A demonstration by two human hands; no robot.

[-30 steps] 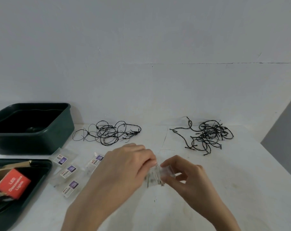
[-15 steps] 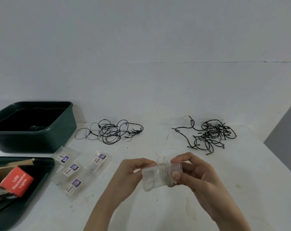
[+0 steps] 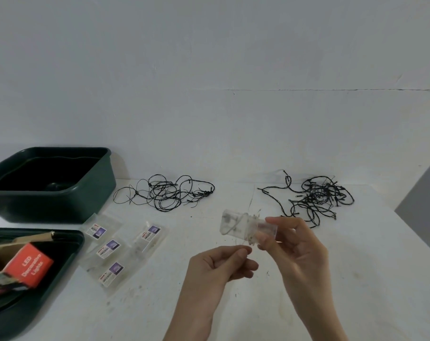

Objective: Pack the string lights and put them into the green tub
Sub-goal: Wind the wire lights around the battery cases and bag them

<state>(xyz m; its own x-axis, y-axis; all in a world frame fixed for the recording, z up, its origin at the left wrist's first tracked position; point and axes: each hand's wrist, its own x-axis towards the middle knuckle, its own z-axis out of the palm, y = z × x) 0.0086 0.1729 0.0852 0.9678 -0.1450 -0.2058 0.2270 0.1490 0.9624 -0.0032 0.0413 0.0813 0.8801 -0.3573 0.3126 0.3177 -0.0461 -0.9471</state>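
My right hand (image 3: 296, 244) pinches a small clear plastic bag (image 3: 238, 225) with thin wire lights inside, raised above the white table (image 3: 356, 279). My left hand (image 3: 221, 263) is just below it, finger and thumb pinched on a fine wire end that trails from the bag. Two tangles of black string lights lie at the back: one in the middle (image 3: 164, 193), one to the right (image 3: 317, 198). The green tub (image 3: 51, 183) stands at the far left, dark inside.
Three packed clear bags with labels (image 3: 125, 244) lie left of my hands. A second green tub (image 3: 36, 279) at the near left holds a red "LED Decorative Lights" box (image 3: 28, 265) and cardboard. The table's right edge runs diagonally near a grey floor.
Both hands parted: the right hand lifted the bag up and to the right, the left hand dropped slightly below it. The view shifted a little left.
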